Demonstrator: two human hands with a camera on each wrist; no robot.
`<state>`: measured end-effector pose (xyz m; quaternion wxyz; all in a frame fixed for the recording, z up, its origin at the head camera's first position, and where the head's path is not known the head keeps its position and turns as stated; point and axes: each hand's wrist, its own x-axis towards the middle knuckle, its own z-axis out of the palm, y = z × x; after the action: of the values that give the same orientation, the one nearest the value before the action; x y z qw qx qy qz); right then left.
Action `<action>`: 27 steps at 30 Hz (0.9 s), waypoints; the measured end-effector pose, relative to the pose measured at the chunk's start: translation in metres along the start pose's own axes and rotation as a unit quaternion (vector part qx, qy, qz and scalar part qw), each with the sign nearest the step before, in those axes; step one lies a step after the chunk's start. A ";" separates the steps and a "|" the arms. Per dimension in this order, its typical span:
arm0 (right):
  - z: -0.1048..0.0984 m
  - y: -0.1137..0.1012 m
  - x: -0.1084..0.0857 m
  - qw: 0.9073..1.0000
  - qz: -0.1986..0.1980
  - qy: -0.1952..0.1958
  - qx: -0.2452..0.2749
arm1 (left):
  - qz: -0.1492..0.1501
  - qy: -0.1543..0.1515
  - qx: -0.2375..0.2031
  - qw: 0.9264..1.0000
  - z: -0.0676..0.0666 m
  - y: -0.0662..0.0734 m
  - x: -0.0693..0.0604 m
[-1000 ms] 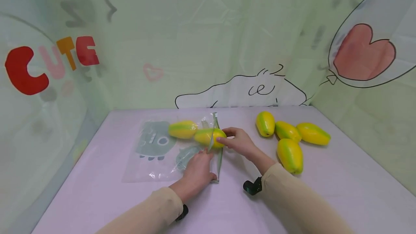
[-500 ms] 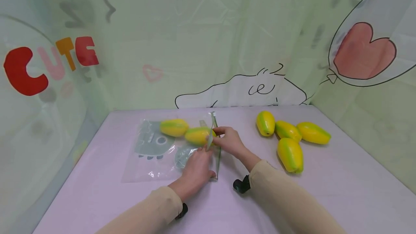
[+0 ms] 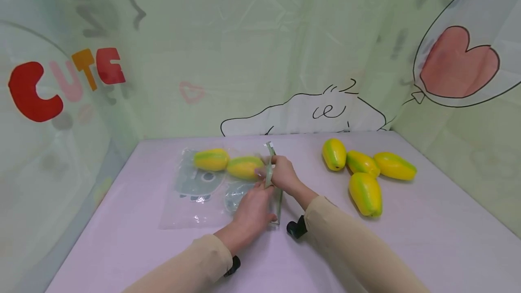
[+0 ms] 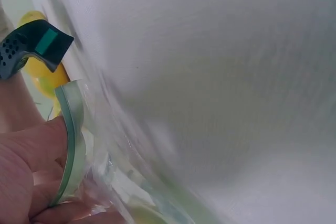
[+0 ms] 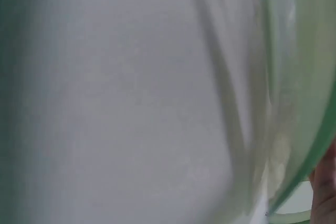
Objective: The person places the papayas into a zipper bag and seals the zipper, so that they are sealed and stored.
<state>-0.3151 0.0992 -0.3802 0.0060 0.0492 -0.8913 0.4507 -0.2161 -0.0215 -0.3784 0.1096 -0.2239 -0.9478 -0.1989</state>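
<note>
A yellow-green fruit [image 3: 243, 169] lies inside a clear bag [image 3: 177, 214], touching a second fruit [image 3: 211, 160]. The right hand [image 3: 283, 175] reaches in, fingers bent around the first one's end. The left hand [image 3: 253, 210] pinches the bag's edge. Four loose fruits [image 3: 365, 194] rest rightward on the surface [image 3: 431, 234].

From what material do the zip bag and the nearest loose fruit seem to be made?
The zip bag looks like thin, glossy plastic film: it is see-through, wrinkled and glints. The nearest loose fruit looks smooth and slightly shiny, with reflected highlights; perhaps moulded plastic, but real skin is possible.
</note>
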 end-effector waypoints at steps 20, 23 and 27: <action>-0.007 0.011 -0.001 0.981 -0.020 -0.144 0.131 | -0.037 -0.008 -0.040 0.998 -0.004 0.004 -0.002; -0.012 0.012 -0.005 0.983 -0.011 -0.147 0.112 | -0.054 -0.017 -0.052 0.997 -0.002 0.002 -0.002; -0.022 0.015 -0.011 0.983 -0.002 -0.152 0.103 | -0.071 -0.029 -0.075 0.994 -0.001 0.000 -0.002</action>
<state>-0.3066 0.1267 -0.3792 -0.1337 0.1191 -0.8304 0.5277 -0.2142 -0.0222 -0.3779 0.0504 -0.1690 -0.9465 -0.2701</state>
